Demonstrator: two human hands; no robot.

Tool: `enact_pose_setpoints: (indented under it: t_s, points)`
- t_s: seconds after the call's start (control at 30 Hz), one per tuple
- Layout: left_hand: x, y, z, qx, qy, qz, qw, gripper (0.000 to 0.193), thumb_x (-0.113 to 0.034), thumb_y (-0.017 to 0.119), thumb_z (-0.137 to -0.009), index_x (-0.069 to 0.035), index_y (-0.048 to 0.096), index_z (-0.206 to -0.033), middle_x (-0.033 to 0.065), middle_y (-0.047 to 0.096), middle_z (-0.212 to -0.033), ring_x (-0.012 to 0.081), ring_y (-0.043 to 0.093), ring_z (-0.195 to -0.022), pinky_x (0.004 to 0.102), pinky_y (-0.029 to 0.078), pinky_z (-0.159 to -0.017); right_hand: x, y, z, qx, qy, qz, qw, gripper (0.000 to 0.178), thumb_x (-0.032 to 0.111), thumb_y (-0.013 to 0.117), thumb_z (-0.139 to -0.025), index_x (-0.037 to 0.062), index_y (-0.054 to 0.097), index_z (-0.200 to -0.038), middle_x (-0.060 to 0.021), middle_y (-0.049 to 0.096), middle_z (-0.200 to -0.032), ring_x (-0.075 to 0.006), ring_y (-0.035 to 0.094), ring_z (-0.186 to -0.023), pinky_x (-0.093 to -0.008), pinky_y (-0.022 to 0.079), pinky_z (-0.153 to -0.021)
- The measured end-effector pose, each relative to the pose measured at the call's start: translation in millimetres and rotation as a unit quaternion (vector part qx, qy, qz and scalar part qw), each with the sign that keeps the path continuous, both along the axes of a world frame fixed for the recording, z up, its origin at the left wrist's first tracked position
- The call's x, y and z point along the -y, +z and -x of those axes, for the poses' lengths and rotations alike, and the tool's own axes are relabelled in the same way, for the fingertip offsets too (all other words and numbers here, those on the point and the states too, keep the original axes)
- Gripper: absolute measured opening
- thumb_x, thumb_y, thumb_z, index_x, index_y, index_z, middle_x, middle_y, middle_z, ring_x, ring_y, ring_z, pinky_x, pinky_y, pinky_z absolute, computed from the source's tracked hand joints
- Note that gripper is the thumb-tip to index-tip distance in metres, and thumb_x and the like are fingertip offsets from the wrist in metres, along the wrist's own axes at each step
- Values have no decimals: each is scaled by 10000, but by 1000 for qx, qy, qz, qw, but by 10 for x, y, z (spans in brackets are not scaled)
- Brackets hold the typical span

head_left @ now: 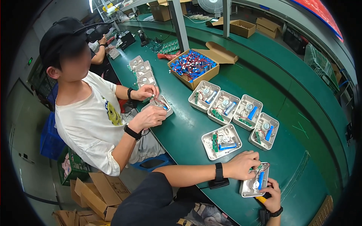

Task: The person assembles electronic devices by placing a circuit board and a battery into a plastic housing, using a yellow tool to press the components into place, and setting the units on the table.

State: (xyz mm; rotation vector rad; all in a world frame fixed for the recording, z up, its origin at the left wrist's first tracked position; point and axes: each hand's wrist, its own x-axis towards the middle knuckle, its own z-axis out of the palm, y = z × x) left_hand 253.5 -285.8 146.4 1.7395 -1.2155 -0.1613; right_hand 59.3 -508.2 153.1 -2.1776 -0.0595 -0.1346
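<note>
In front of me on the green bench is a white plastic housing (247, 191) holding a blue cylindrical battery (261, 180), a round white part (256, 185) and red wires. My left hand (244, 165) reaches over its far end, fingers closed at a small green circuit board (259, 167) there. My right hand (272, 195) grips the housing's near right side, thumb and forefinger at the wall. A yellow and black object (261, 199), partly hidden, lies against that hand; its kind is unclear. Beyond my left hand sits another filled housing (207, 141).
Several similar housings (247, 97) stand in a row farther off. A cardboard box (209, 73) of blue batteries with red wires lies beyond them. At left a co-worker (90, 109) handles another housing (169, 112). A metal post (178, 28) rises from the bench. Cardboard boxes (109, 190) stand lower left.
</note>
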Motion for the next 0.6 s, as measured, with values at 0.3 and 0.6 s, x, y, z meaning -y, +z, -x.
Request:
enact_pose_setpoints:
  t_s: [0.3,0.6]
  points:
    - [23,-19,-31,5,0,4,1000,192,-113,731,-736,-73,565,-825,105,541,-986,335,567,-951,450,461,-848,14,4,-34,2,2,-2,1000,323,142,971,-645,120,787,-909,-123,639,-1334,-272,612,-1041,-386,511,-908]
    - [8,-19,-10,6,3,-10,1000,188,-111,723,-742,-70,562,-830,106,544,-986,339,567,-945,453,463,-842,42,23,-43,1,7,9,1000,321,140,971,-644,118,789,-908,-122,638,-1341,-270,618,-1047,-388,509,-908]
